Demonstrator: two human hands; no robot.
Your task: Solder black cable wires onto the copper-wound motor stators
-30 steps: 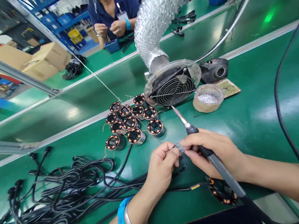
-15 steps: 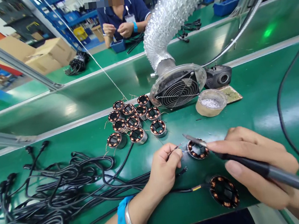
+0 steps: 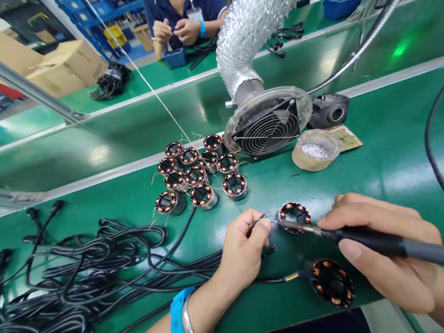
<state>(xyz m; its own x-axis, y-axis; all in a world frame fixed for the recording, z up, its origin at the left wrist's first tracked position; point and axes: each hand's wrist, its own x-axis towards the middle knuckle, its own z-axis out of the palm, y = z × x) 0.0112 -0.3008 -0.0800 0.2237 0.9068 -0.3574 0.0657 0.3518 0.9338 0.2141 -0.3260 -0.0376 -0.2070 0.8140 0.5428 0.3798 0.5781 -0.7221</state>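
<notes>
My right hand (image 3: 386, 238) is closed round a soldering iron (image 3: 370, 240). Its metal tip reaches left across a copper-wound stator (image 3: 295, 216), close to the wires beside my left fingertips; whether it touches them I cannot tell. Pinched between thumb and forefinger of my left hand (image 3: 246, 238) are thin wire ends (image 3: 263, 217) just left of that stator. Nearer the table's front edge lies another stator (image 3: 332, 283), with a black cable (image 3: 273, 279) running to it under my left wrist.
Several stators (image 3: 203, 196) stand grouped at the back. Coiled black power cables (image 3: 69, 301) cover the left side. Behind are a fan with a silver duct (image 3: 268, 129), a round tub (image 3: 314, 150) and a black iron stand (image 3: 328, 110). Across the bench a person (image 3: 185, 21) works with both hands.
The soldering iron's tip has come down and slightly right, from above the stator to the wires at its left side. My left hand keeps its pinch in nearly the same place.
</notes>
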